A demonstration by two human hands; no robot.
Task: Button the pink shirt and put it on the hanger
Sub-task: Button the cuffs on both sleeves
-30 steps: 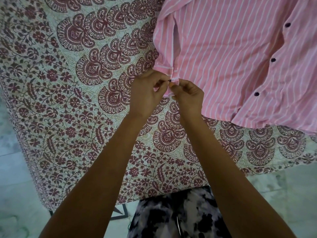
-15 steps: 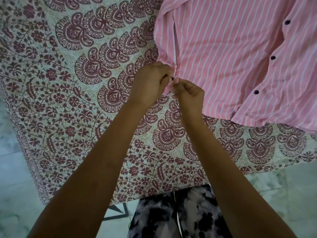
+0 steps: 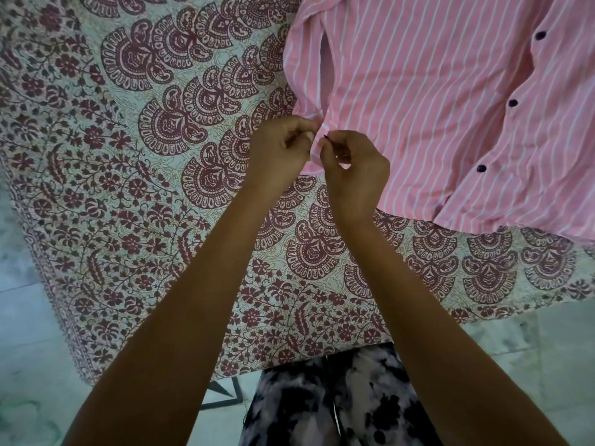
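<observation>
Big maroon paisley-and-flower printed cloth (image 3: 128, 175) covers pretty much the whole surface, and past its near edge you get a pale marbled floor (image 3: 563, 349). The pink shirt (image 3: 434, 123), thin white stripes, lies flat on the cloth in the upper right, a bit rumpled, and runs out of view at the top and right. At the bottom there are blotchy black-and-white trousers (image 3: 322, 397). The shirt's sleeve (image 3: 306, 69) comes down along its edge to where both hands meet. The left hand (image 3: 278, 152) has its fingers curled in, pinching one edge of the cuff (image 3: 314, 159). The right hand (image 3: 357, 169) is curled the same way and pinches the other edge, right beside it. Three dark front buttons (image 3: 513, 103) run down the shirt front. There's also a tiny cuff button (image 3: 325, 136) at the right fingertips, can't tell if it's through its hole.
</observation>
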